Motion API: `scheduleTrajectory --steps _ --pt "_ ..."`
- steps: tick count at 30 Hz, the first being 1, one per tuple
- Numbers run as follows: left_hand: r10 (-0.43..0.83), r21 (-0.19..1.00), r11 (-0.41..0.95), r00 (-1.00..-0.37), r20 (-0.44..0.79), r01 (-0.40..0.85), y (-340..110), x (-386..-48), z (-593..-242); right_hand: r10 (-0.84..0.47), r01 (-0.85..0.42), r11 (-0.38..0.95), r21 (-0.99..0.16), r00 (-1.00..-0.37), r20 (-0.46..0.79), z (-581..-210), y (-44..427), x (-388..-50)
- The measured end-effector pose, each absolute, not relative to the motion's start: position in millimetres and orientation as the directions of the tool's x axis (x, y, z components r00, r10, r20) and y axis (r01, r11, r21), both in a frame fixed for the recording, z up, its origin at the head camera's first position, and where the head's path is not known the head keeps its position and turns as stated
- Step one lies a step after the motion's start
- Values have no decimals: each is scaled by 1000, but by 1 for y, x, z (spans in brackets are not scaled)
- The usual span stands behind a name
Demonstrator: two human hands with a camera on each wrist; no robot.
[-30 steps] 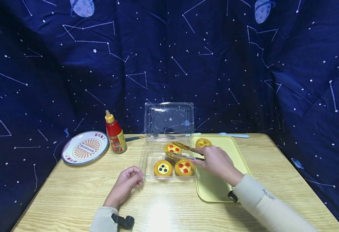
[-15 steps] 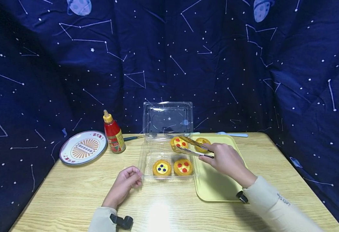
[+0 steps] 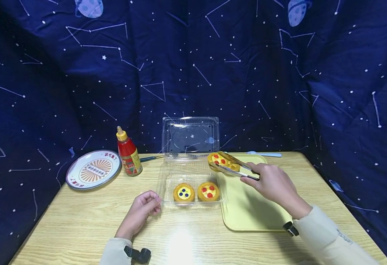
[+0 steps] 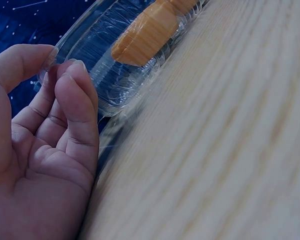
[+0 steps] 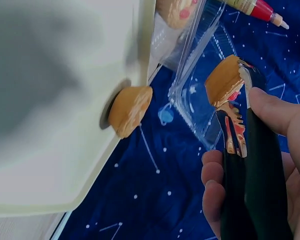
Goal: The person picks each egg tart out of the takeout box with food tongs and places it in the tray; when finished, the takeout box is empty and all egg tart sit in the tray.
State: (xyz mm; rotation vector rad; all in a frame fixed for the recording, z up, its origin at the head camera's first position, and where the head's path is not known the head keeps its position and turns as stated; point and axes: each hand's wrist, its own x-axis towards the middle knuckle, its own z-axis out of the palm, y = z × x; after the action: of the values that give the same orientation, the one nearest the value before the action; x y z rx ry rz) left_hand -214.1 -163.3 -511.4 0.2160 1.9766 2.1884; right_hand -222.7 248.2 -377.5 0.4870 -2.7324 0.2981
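My right hand (image 3: 277, 186) grips black-handled tongs (image 3: 236, 172), whose tips hold a tart with red dots (image 3: 217, 159) above the back left of the yellow tray (image 3: 246, 217). In the right wrist view the held tart (image 5: 224, 82) is raised, and another tart (image 5: 130, 110) sits on the tray. My left hand (image 3: 141, 209) pinches the front left corner of the open clear container (image 3: 193, 203); the left wrist view shows thumb and fingers of that hand (image 4: 50, 120) at its rim. A blue-dotted tart (image 3: 184, 192) and a red-dotted tart (image 3: 208, 191) lie in the container's front.
A patterned plate (image 3: 94, 170) and a red sauce bottle (image 3: 129, 154) stand at the left. A dark-handled brush (image 3: 151, 158) lies behind the container, and a light blue fork (image 3: 266, 154) lies behind the tray. The container's clear lid (image 3: 190, 138) stands upright at the back.
My right hand has moved right, carrying the red-dotted tart in the tongs from the container's back compartment to over the tray's back left. My left hand stays at the container's corner.
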Motion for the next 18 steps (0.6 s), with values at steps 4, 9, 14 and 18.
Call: scheduleTrajectory --steps 4,9,14,18 --pt "226 995 -92 -974 -13 -34 -163 -214 -512 -277 -351 926 -139 -883 380 -376 257 -221" --pt "226 996 -86 -974 -14 -34 -163 -214 -511 -248 -320 936 -147 -894 373 -376 271 -219" --pt "225 994 -98 -974 -15 -38 -162 -214 -511 -219 -293 943 -157 -904 367 -377 285 -218" --pt "226 994 -103 -974 -11 -35 -163 -213 -512 -200 -270 950 -158 -913 356 -380 296 -219"
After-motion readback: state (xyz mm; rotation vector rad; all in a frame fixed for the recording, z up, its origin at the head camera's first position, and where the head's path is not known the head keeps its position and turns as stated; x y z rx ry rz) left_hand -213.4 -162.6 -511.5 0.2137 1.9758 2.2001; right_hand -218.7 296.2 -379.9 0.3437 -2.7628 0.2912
